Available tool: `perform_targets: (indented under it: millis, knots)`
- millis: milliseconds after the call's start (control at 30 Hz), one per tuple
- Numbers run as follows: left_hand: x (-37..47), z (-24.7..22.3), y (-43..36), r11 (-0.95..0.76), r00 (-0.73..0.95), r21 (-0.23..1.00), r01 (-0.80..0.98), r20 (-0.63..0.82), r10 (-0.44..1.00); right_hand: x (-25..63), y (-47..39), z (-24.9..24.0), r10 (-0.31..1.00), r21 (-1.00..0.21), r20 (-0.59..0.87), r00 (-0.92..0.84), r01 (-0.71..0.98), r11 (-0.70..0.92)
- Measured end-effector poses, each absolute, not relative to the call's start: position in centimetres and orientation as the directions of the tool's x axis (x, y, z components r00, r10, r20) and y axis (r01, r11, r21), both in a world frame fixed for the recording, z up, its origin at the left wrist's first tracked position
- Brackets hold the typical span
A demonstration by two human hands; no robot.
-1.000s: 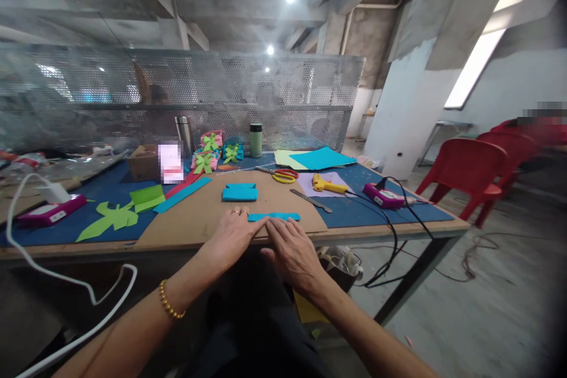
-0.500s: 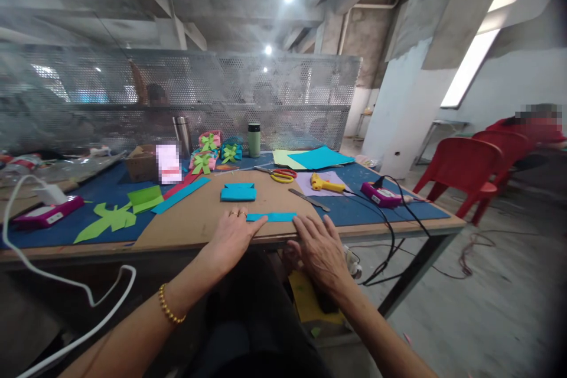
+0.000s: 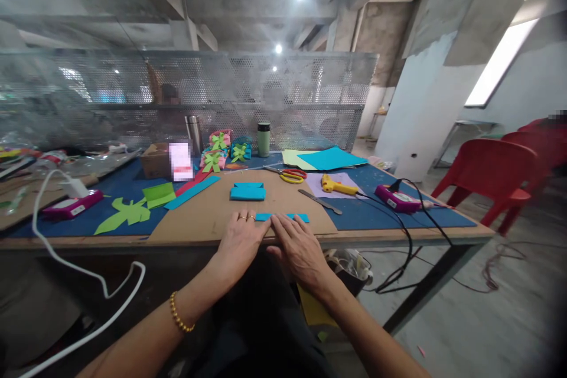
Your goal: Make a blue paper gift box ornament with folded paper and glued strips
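Observation:
A narrow blue strip (image 3: 302, 218) lies on the brown cardboard (image 3: 195, 212) near the table's front edge. My left hand (image 3: 239, 242) rests on the strip's left end, fingers laid flat, two rings on them. On the strip's middle lie the fingertips of my right hand (image 3: 299, 245), close beside my left thumb; that hand is flat and holds nothing. Just beyond the hands sits a folded blue piece (image 3: 248, 192). A longer blue strip (image 3: 192, 193) lies at the cardboard's left side.
Metal tool (image 3: 319, 202), scissors (image 3: 292, 176) and yellow glue gun (image 3: 339, 186) lie to the right. Green paper shapes (image 3: 124, 215) and a white cable (image 3: 106, 292) are left. Bottle (image 3: 263, 140), ribboned items (image 3: 213, 160) and blue sheets (image 3: 332, 157) stand or lie behind.
My right hand has slid left along the strip, from its right end to the middle, near my left thumb. The whole view has shifted slightly, with the table appearing further right.

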State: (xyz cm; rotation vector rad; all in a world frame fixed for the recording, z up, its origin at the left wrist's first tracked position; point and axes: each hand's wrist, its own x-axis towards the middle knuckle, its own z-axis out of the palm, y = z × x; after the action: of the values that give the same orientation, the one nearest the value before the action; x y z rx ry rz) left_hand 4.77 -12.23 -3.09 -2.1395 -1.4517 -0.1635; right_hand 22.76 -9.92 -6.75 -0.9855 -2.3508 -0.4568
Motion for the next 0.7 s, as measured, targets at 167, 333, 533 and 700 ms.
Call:
perform_targets:
  millis: [167, 333, 533, 700]
  knots:
    - [3.9, -3.4, -13.0, -0.216, 0.343, -0.312, 0.925, 0.445, 0.827, 23.3, -9.8, -7.1, 0.531, 0.113, 0.608, -0.591, 0.726, 0.678]
    - [3.7, -3.2, -13.1, -0.2, 0.311, -0.28, 0.939, 0.444, 0.84, 23.3, -9.7, -7.2, 0.524, 0.128, 0.608, -0.596, 0.726, 0.676]
    - [3.8, -3.5, -13.1, -0.172, 0.283, -0.271, 0.947, 0.453, 0.845, 23.3, -9.7, -7.3, 0.525, 0.118, 0.603, -0.6, 0.718, 0.686]
    - [2.8, -3.6, -13.5, -0.149, 0.255, -0.258, 0.955, 0.452, 0.855, 23.4, -9.9, -6.9, 0.536, 0.106, 0.59, -0.604, 0.716, 0.69]
